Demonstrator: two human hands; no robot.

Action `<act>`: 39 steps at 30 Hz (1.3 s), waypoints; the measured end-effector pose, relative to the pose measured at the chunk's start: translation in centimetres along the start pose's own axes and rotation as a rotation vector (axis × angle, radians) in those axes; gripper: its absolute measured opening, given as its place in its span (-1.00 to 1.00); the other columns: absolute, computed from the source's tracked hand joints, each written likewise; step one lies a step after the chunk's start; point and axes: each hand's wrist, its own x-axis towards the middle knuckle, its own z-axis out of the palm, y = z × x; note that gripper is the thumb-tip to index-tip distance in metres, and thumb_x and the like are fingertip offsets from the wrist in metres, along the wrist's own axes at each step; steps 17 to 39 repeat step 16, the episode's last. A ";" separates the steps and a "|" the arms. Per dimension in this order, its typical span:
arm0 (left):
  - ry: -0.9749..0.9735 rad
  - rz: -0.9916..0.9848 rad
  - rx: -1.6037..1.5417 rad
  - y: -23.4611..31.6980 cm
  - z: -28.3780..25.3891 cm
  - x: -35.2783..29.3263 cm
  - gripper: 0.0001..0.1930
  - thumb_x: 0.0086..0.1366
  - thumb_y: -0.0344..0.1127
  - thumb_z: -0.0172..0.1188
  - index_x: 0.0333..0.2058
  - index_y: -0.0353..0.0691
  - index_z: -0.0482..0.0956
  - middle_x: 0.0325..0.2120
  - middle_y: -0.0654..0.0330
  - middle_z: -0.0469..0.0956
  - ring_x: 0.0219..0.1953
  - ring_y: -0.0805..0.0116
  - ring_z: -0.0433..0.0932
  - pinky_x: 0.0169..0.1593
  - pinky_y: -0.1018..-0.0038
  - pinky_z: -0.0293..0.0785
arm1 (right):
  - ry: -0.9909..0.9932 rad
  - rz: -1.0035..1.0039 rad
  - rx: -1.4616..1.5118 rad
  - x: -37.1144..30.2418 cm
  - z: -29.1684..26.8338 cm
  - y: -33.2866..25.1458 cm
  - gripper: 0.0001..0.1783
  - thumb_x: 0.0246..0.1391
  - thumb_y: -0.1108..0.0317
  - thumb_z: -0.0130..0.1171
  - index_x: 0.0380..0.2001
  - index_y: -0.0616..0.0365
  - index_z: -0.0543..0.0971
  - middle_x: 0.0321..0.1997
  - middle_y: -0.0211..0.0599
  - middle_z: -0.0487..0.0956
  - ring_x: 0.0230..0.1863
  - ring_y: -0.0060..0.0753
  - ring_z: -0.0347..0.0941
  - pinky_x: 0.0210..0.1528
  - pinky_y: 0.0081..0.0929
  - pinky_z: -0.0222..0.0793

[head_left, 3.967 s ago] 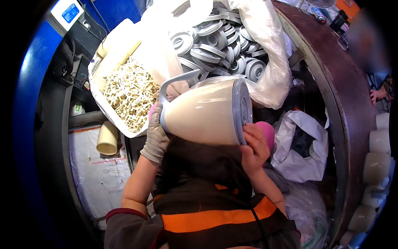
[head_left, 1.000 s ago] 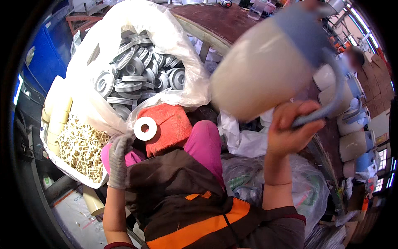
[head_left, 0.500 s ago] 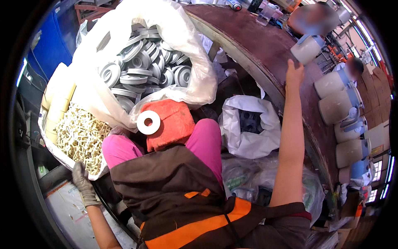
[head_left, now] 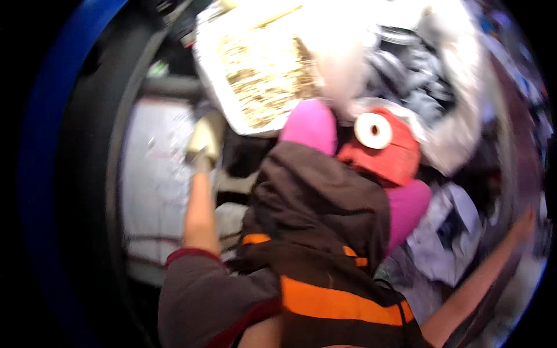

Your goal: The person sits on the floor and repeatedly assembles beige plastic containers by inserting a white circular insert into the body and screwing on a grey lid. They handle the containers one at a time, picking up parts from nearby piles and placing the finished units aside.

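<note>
The picture is smeared by motion. My left hand, in a pale glove, is over the edge of a white flat package, below the sack of small cream-coloured parts. Its fingers are too blurred to read. Far to the right, my right hand is bare and close to the edge of the dark red table; its fingers are smeared too. A cream ring with a centre hole rests on a red cloth-covered block between my knees, with neither hand touching it.
A large translucent bag of grey round ribbed parts stands beyond the red block. To its near right is a smaller white bag with dark contents. A dark frame edge runs along the left side.
The view has swung left, so the bags and my lap appear farther right. My left hand has moved from beside the cream parts to over the white package.
</note>
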 end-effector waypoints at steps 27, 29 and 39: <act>0.129 0.229 -0.394 13.5 2.5 -1.8 -0.35 0.23 0.26 -0.12 0.15 -0.04 0.29 0.24 0.01 0.17 0.30 0.20 0.10 0.29 0.30 0.01 | -0.567 0.064 1.129 -15.0 -8.2 -31.2 -0.58 0.24 0.26 -0.07 0.12 0.19 0.38 0.07 -0.16 0.45 0.08 -0.30 0.37 0.15 -0.30 0.25; 0.129 0.229 -0.394 13.5 2.5 -1.8 -0.35 0.23 0.26 -0.12 0.15 -0.04 0.29 0.24 0.01 0.17 0.30 0.20 0.10 0.29 0.30 0.01 | -0.567 0.064 1.129 -15.0 -8.2 -31.2 -0.58 0.24 0.26 -0.07 0.12 0.19 0.38 0.07 -0.16 0.45 0.08 -0.30 0.37 0.15 -0.30 0.25; 0.129 0.229 -0.394 13.5 2.5 -1.8 -0.35 0.23 0.26 -0.12 0.15 -0.04 0.29 0.24 0.01 0.17 0.30 0.20 0.10 0.29 0.30 0.01 | -0.567 0.064 1.129 -15.0 -8.2 -31.2 -0.58 0.24 0.26 -0.07 0.12 0.19 0.38 0.07 -0.16 0.45 0.08 -0.30 0.37 0.15 -0.30 0.25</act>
